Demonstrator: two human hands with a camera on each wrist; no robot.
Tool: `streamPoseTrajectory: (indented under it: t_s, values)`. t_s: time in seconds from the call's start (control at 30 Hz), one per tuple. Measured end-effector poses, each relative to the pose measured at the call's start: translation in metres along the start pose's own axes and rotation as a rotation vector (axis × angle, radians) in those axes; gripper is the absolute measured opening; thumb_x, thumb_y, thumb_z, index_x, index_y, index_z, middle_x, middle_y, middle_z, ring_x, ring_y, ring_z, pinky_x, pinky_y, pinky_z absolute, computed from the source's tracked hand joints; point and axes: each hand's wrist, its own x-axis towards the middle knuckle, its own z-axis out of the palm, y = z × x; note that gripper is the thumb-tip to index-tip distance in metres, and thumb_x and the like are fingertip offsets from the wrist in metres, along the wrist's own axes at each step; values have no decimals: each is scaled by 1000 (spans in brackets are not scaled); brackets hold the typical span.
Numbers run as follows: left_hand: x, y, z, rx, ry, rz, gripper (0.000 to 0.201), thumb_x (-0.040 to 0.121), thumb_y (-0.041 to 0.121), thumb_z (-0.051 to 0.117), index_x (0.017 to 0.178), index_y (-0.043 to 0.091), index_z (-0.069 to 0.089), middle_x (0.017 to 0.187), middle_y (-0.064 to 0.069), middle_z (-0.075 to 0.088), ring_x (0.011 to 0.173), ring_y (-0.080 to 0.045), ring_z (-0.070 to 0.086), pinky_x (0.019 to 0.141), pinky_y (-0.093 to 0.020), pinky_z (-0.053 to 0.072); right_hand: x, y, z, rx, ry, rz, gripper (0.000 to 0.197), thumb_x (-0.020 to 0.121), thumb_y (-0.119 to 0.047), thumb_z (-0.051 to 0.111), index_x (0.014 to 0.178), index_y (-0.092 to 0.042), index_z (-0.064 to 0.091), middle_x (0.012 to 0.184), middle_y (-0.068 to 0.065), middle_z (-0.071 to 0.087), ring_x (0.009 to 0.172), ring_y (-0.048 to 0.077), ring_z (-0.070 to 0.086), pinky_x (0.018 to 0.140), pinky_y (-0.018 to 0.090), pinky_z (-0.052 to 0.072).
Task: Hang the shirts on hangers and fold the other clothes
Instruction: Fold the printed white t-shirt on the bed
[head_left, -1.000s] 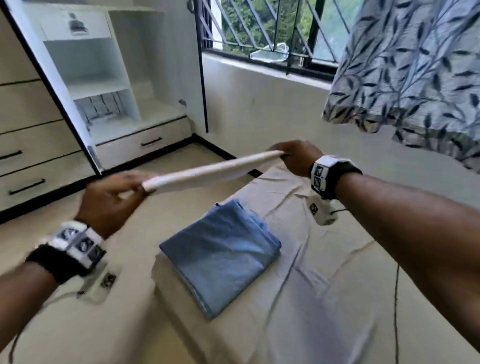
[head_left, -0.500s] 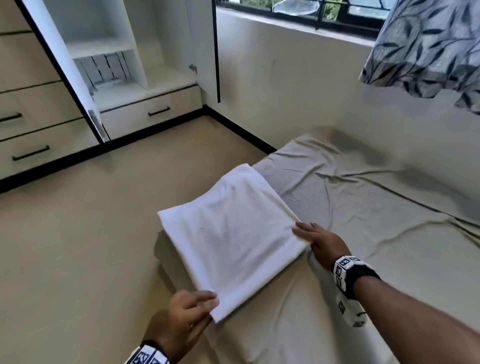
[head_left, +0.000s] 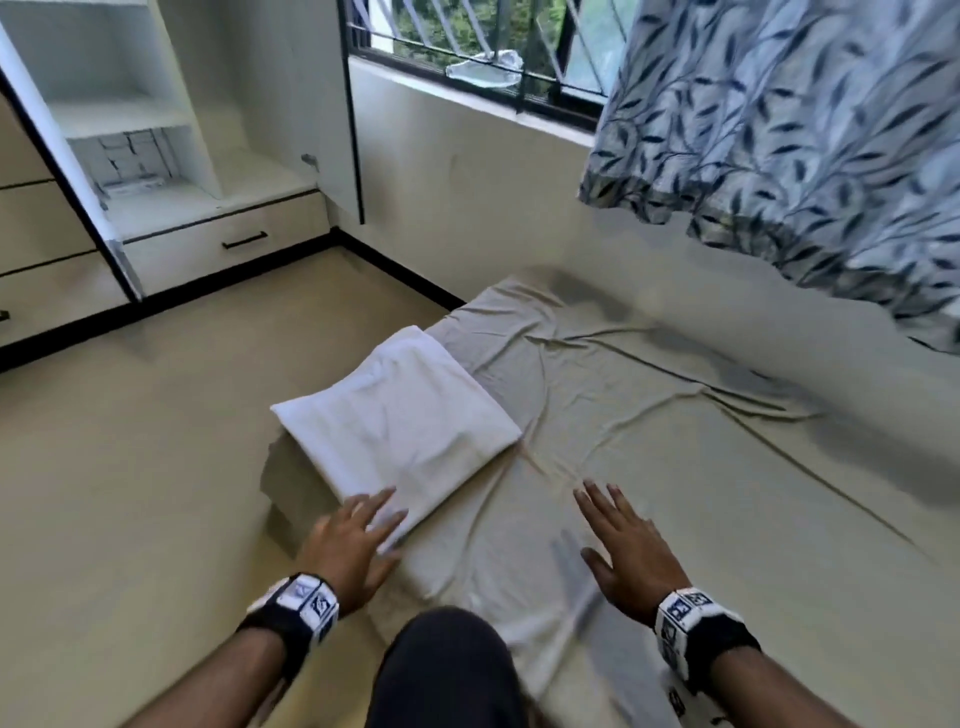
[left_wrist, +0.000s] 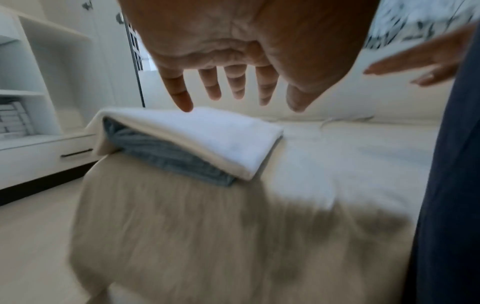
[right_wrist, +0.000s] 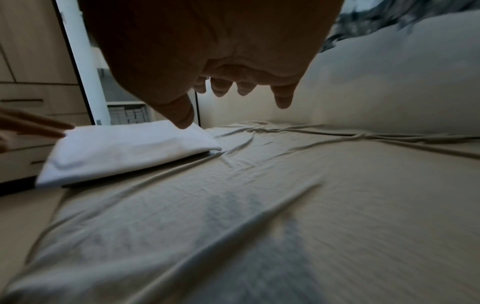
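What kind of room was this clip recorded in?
Most likely a bedroom in a home. A bed with a creased beige sheet carries a folded white cloth, a built-in wardrobe with shelves and drawers stands open, and a leaf-print curtain hangs at a barred window.

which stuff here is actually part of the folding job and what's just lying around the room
Part of the job:
folded white cloth, lying on top of the stack
folded blue cloth under it
left hand, fingers spread at the white cloth's near corner
right hand, open above the bed sheet

Just there:
leaf-print curtain
wardrobe drawer
window grille
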Motion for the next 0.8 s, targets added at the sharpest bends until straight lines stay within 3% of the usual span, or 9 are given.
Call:
streamPoseTrajectory:
  t_s: [0.07, 0.17, 0.27, 0.37, 0.47, 0.6, 0.73, 0.8]
  values:
    - [14, 33, -30, -55, 83, 60, 52, 96, 54, 44, 138, 31, 65, 155, -1, 50, 134, -36, 55, 93, -50, 56, -55, -1, -9, 0, 72, 83, 81, 106, -46, 44, 161, -45, -15, 164, -28, -30, 157, 8, -24, 126, 55, 16]
    - [33, 101, -74, -84, 174, 185, 56, 103, 54, 31, 145, 29, 58, 162, -2, 42, 147, -35, 41, 98, -52, 54, -121, 2, -20, 13, 167, 192, 85, 104, -47, 45, 162, -42, -18, 165, -26, -32, 156, 10, -27, 125, 60, 13]
    - [40, 185, -107, -127, 170, 346, 64, 102, 63, 26, 156, 33, 43, 169, 3, 26, 157, -31, 19, 114, -51, 40, -181, 7, -31, 17, 252, 310, 87, 103, -46, 46, 164, -35, -15, 167, -21, -30, 157, 14, -26, 123, 64, 12]
    - [30, 267, -117, -207, 100, 527, 83, 93, 81, 20, 159, 33, 38, 170, 4, 24, 158, -29, 15, 124, -49, 28, -231, 12, -39, 55, 305, 416, 88, 104, -45, 47, 164, -36, -17, 166, -23, -31, 156, 13, -27, 123, 65, 10]
    - [11, 338, -102, -296, -25, 581, 103, 79, 94, 5, 162, 37, 25, 172, 8, 12, 160, -22, 5, 129, -44, 16, -273, 20, -41, 94, 350, 514, 89, 103, -45, 49, 162, -40, -17, 165, -26, -32, 157, 11, -25, 124, 65, 8]
    - [-16, 406, -59, -456, -138, 545, 93, 83, 86, 17, 164, 41, 7, 171, 16, -6, 157, -14, -10, 129, -38, 2, -329, 42, -32, 97, 399, 636, 89, 102, -45, 50, 162, -42, -16, 166, -26, -29, 159, 13, -19, 124, 64, 10]
    - [-43, 433, -3, -723, -256, 441, 91, 83, 84, 25, 162, 41, 11, 168, 18, -4, 157, -12, -10, 130, -41, 2, -377, 75, -14, 126, 409, 768, 89, 101, -46, 51, 162, -44, -14, 168, -24, -24, 160, 15, -12, 125, 63, 16]
    - [-54, 433, 23, -765, -302, 444, 74, 93, 79, 32, 158, 48, 13, 169, 19, -1, 157, -10, -8, 130, -43, 6, -397, 96, -4, 141, 396, 823, 87, 99, -47, 51, 162, -43, -9, 171, -21, -18, 160, 18, -6, 125, 60, 20]
